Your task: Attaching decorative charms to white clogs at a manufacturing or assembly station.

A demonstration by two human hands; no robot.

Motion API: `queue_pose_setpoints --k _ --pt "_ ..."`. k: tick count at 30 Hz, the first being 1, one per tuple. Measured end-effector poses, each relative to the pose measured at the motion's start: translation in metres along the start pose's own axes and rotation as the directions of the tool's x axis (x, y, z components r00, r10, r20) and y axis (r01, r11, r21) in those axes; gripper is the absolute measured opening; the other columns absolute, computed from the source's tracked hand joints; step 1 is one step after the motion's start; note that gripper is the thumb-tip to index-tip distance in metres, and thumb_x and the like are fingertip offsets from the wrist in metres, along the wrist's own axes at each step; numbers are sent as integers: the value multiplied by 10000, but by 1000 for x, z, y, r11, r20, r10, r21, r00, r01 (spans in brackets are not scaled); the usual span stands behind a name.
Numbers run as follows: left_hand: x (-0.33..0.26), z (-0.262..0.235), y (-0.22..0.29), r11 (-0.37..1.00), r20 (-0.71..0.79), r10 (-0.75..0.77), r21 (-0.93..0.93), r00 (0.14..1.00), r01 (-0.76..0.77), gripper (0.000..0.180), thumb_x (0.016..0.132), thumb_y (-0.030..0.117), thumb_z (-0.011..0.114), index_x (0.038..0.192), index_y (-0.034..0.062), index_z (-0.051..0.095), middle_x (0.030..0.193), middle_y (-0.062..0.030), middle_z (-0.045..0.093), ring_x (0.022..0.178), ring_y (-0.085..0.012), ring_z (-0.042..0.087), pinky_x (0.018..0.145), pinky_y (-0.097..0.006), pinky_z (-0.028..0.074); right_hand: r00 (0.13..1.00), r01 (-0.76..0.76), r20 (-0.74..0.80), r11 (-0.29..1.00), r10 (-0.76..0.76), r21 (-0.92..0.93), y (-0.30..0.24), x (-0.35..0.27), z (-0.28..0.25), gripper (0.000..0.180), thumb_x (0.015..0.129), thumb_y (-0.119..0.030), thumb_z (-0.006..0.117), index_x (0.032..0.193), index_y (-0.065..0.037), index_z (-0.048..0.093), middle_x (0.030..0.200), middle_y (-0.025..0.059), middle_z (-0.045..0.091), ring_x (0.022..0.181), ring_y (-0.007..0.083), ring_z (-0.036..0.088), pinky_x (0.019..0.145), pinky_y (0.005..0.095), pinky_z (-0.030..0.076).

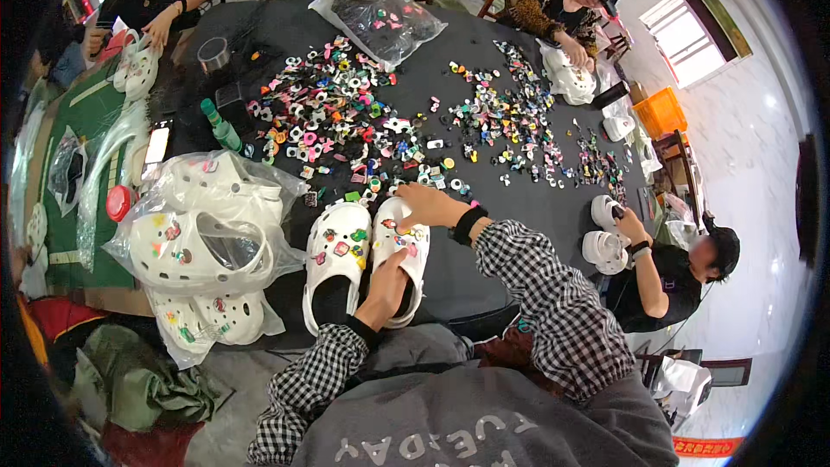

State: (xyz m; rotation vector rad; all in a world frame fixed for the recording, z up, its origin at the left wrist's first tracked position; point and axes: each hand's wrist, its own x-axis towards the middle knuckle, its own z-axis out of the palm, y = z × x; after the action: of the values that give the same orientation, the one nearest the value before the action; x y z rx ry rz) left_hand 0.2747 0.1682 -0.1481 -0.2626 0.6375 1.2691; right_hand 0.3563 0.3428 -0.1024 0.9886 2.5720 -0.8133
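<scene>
A pair of white clogs with colourful shoe charms lies at the table's near edge, toes pointing away from me. My left hand grips the right-hand clog near its opening, some fingers hidden inside the shoe. Over the toe of this same clog curls my right hand, its thumb and fingers closed against the upper beside the charms; whether a charm is between them I cannot make out. The left-hand clog stands close alongside, untouched, with several charms in its holes.
Bagged white clogs are heaped to my left. Loose charms spread over the dark tabletop, beyond them a clear plastic bag. A green bottle and tape roll stand far left. Several people sit around the table, some handling clogs.
</scene>
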Motion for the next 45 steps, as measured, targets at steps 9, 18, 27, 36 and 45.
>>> queue_pose_setpoints --k 9,18,27,36,45 --pt "-48 -5 16 817 272 -125 574 954 -56 413 970 182 413 1324 -24 359 1377 -115 385 1253 -205 403 1060 -318 314 787 -6 -530 862 317 507 -26 -89 32 368 825 -211 660 1120 -16 559 1029 139 559 979 259 548 787 339 463" --pt "-164 -5 88 689 206 137 683 969 -243 347 960 156 448 1263 -12 474 1206 -119 548 1110 -198 533 943 -300 415 893 -236 -87 624 442 745 -58 -165 82 373 894 -333 580 1006 23 588 838 126 657 757 194 624 672 305 486" --pt "-179 -79 76 209 -52 682 970 729 -127 460 935 256 530 1281 -37 452 1084 -102 547 978 -152 507 863 -275 393 912 -374 0 833 410 408 -82 -139 98 588 811 -455 624 965 86 454 836 289 617 752 423 629 641 466 499" --pt "-151 -99 59 122 35 548 985 836 -121 737 846 315 616 1378 -50 261 1273 -295 348 1112 -401 439 948 -398 380 953 -252 -28 842 301 478 -86 -141 102 492 817 -369 633 949 66 444 787 296 609 742 433 619 636 472 496" --pt "-155 -89 58 3 74 579 996 812 -94 742 854 350 613 1377 -47 268 1265 -280 364 1095 -375 458 942 -376 384 938 134 -346 959 -40 252 -148 -167 27 641 705 -201 737 1269 -101 450 1200 122 479 800 339 616 694 410 513"
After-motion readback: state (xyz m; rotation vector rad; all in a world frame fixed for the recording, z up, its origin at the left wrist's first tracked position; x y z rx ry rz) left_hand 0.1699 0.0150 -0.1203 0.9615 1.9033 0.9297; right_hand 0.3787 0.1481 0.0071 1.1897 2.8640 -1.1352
